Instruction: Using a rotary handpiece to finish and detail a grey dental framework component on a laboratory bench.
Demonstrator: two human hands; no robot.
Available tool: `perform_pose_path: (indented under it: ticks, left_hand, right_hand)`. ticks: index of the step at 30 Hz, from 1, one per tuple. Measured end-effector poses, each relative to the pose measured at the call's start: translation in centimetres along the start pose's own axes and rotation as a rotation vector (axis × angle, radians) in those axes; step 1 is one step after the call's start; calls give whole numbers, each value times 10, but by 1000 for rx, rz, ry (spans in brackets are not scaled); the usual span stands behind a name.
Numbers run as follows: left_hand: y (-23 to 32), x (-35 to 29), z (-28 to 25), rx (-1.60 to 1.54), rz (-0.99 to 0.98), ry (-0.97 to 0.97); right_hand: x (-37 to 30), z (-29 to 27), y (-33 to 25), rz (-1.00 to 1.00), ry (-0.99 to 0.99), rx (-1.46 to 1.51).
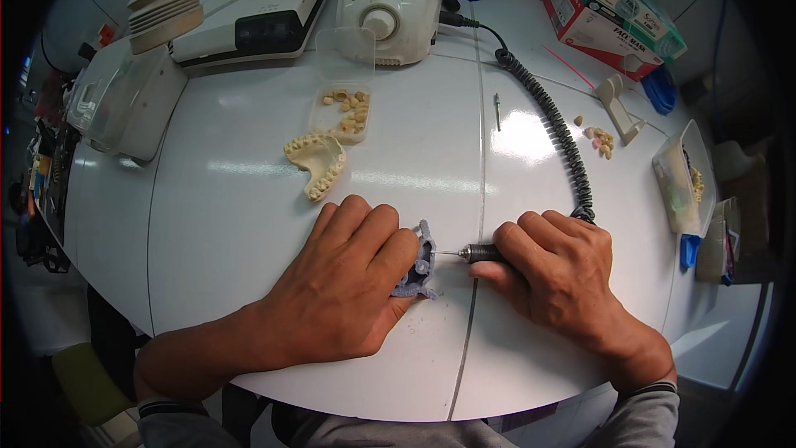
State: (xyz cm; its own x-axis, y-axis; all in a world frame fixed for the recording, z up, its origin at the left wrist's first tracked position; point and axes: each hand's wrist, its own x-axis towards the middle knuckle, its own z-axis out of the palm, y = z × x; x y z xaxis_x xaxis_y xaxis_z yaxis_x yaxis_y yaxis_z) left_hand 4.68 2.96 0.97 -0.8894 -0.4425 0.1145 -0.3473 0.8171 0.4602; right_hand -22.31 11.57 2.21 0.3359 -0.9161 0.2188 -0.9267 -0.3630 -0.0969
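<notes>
Left fingers (391, 242) are gripping and partly hiding a gray frame (425, 239) over the bench (249, 241); right fingers (521, 242) are holding a drill (483, 253) at its edge. A tooth model (332, 169), tooth box (325, 119) and coiled cord (562, 131) are lying beyond.

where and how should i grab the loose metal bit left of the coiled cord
I'd pinch the loose metal bit mid-length, from above and the near side: it looks slim and lies flat, its length pointing away from you, and the coiled cord runs off to its right. The right hand seems nearer, but it holds the handpiece.
</notes>
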Motion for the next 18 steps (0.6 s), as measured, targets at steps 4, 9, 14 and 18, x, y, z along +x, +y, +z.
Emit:
perform_pose_path:
  ticks: [4, 9, 14, 18]
  left_hand:
    - [0, 0, 0, 4, -6, -14]
    - [0, 0, 0, 9, -8, -18]
    - [0, 0, -1, 8, -4, -21]
    - [0, 0, 0, 2, -6, -12]
  right_hand:
    - [1, 0, 1, -11, 12, -5]
    - [1, 0, 1, -6, 16, 0]
    - [1, -1, 1, -14, 3, -3]
    - [1, 1, 1, -6, 12, 2]
